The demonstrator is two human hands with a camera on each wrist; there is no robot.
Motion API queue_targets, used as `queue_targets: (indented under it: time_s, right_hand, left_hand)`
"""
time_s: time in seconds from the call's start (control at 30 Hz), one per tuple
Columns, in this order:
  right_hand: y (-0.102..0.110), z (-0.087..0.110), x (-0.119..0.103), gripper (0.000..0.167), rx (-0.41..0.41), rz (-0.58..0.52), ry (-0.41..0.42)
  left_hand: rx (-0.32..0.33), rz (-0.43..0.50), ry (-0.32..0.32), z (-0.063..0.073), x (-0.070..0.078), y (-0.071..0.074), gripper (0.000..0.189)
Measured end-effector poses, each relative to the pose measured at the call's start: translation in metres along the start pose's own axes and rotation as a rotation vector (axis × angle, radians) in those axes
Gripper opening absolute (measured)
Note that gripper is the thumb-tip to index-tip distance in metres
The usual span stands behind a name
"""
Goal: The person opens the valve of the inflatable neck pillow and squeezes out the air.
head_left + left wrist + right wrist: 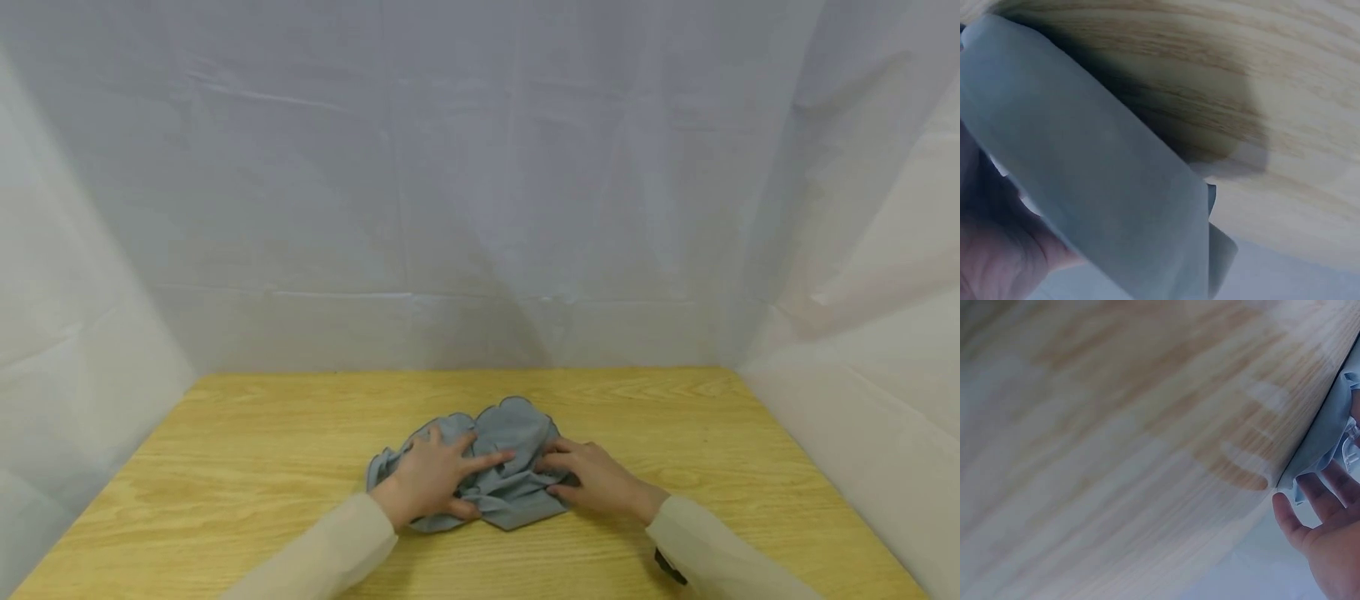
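A crumpled grey-blue cloth [517,433] with dark edging lies in a heap near the front middle of the table; its kind is unclear. My left hand [435,475] rests on its left part, fingers spread. In the left wrist view a fold of the cloth [1097,156] hides most of the left hand [997,250]. At the cloth's right edge, my right hand [596,479] touches it with loosely bent fingers. The right wrist view shows this hand [1335,544] with its thumb apart from the fingers, which reach against the cloth [1325,431].
The yellow wood-grain table [247,467] extends on both sides of the cloth. A pale sheet [465,183] hangs behind its far edge, and more sheeting [885,367] lines the sides. A dark band [670,567] shows below the right sleeve [712,542].
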State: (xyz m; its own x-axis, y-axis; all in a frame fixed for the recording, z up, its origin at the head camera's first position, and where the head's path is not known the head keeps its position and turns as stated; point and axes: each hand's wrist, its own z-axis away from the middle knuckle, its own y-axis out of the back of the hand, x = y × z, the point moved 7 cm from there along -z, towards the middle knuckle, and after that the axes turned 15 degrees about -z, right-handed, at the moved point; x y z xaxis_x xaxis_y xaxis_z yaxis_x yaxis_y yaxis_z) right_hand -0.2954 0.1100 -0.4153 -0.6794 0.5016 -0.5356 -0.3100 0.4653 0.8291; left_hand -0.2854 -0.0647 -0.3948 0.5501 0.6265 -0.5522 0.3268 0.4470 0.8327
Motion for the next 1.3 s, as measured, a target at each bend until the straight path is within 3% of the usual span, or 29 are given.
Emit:
queue_targets:
  time_s: [0.33,0.53,0.9,1.0,1.17,1.3]
  right_hand:
    - [0.0000,0.0005,0.0006,0.026,0.008,-0.004,-0.001]
    - [0.0006,0.0010,0.0004,0.026,0.018,-0.002,0.039]
    - [-0.0003,0.0008,0.0006,0.027,-0.006,0.006,0.027]
    - [0.0001,0.0010,-0.0005,0.027,-0.009,0.006,0.028]
    - [0.0007,0.0009,0.0006,0.027,-0.018,0.000,-0.001]
    - [-0.0002,0.0004,0.0029,0.027,-0.029,-0.001,-0.035]
  left_hand:
    - [-0.026,0.117,0.027,-0.0008,-0.0013,-0.0029,0.075]
    - [-0.010,0.125,0.042,-0.0003,-0.0018,-0.0008,0.068]
    - [-0.005,0.131,0.071,0.0036,0.0017,-0.0001,0.063]
    - [-0.023,0.192,0.067,0.0044,0.0024,-0.0007,0.070]
    - [-0.054,0.372,0.085,0.0032,0.0039,-0.0040,0.077]
    - [-0.047,0.426,0.116,0.0016,0.0056,-0.0059,0.080]
